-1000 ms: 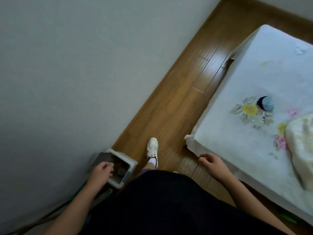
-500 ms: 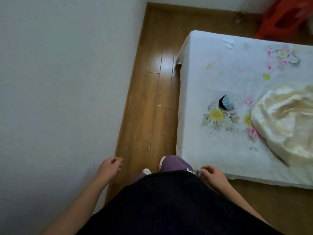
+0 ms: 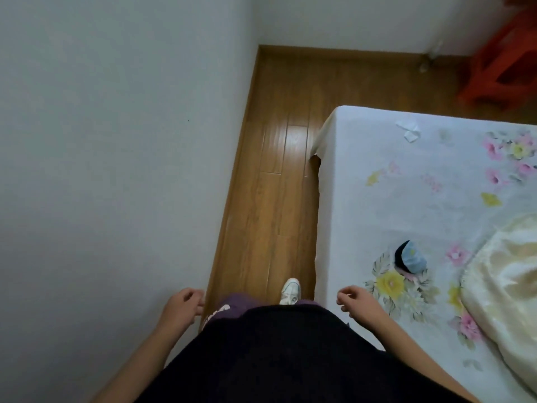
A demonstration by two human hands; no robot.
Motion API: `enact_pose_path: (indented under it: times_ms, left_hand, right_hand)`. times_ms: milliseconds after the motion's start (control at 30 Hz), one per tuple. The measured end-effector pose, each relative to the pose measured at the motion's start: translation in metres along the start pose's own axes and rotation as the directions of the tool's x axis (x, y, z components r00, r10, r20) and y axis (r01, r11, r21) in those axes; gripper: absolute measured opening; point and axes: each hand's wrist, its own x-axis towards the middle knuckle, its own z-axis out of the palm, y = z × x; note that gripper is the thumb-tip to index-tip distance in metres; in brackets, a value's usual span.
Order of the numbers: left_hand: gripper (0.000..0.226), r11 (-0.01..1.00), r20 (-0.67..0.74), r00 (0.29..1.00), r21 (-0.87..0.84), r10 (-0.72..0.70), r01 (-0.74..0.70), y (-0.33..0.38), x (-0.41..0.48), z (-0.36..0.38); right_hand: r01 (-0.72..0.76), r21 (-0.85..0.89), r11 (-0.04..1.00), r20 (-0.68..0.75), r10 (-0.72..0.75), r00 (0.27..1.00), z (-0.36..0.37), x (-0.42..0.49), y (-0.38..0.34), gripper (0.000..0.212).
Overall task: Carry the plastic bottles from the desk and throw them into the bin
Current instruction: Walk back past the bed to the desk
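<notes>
- Pale grey wall (image 3: 116, 141) fills the left half and runs to a corner at top centre.
- White flower-print bed sheet (image 3: 392, 184) covers the bed on the right. Its long edge runs away from the camera and its far side is cut off by the frame.
- Brown wood plank floor (image 3: 276, 184) is a narrow strip between wall and bed, with planks running lengthwise away from the camera.
- Black top on the torso (image 3: 284, 359) hides the lower floor and most of the legs.
- Cream shiny quilt (image 3: 505, 286) is bunched on the sheet, cut off at the right edge.
- Red plastic furniture piece (image 3: 499, 65) is blurred at the top right; type unclear.
- Purple trousers (image 3: 232, 305) show only as a sliver.
- Left hand (image 3: 183, 308) is near the wall, fingers loosely curled, holding nothing.
- Right hand (image 3: 359, 305) is over the sheet edge, fingers loosely curled, holding nothing.
- Blue-and-black cloth item (image 3: 409, 257) lies on the sheet; hard to identify.
- White sneaker (image 3: 289, 291) points toward the far wall, heel hidden.
- White crumpled paper (image 3: 409, 130) lies near the sheet's far corner.
- The plastic bottles and bin are out of frame, so axis and contents cannot be told.
</notes>
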Motion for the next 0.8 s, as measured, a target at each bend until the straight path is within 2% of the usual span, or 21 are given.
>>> enact_pose_path:
  times_ms: [167,300,433,533,667,800]
  left_hand:
    - [0.022,0.997,-0.022,0.999,-0.068,-0.044,0.042,0.056,0.034,0.001]
    - [0.022,0.993,-0.021,0.995,-0.078,-0.093,0.092,0.107,0.080,-0.005]
    - [0.023,0.994,-0.001,0.995,-0.049,-0.099,0.099,0.177,0.139,-0.012]
    - [0.024,0.997,0.045,0.996,0.030,-0.075,0.073,0.243,0.183,-0.015]
    - [0.022,0.983,0.102,0.994,0.174,0.037,-0.055,0.350,0.237,-0.015]
    - [0.021,0.935,0.166,0.969,0.276,0.180,-0.221,0.475,0.275,-0.006]
  right_hand:
    - [0.175,-0.075,0.982,0.014,-0.175,0.985,-0.047,0.063,-0.121,0.021]
    - [0.232,-0.131,0.964,0.006,-0.233,0.972,-0.080,0.120,-0.190,0.025]
    - [0.168,-0.114,0.979,-0.026,-0.172,0.985,-0.111,0.170,-0.229,0.020]
    - [0.046,-0.081,0.996,-0.075,-0.052,0.996,-0.138,0.200,-0.240,0.017]
    - [-0.098,0.053,0.994,-0.147,0.105,0.984,-0.174,0.233,-0.252,0.010]
    - [-0.178,0.175,0.968,-0.195,0.211,0.958,-0.211,0.262,-0.269,0.009]
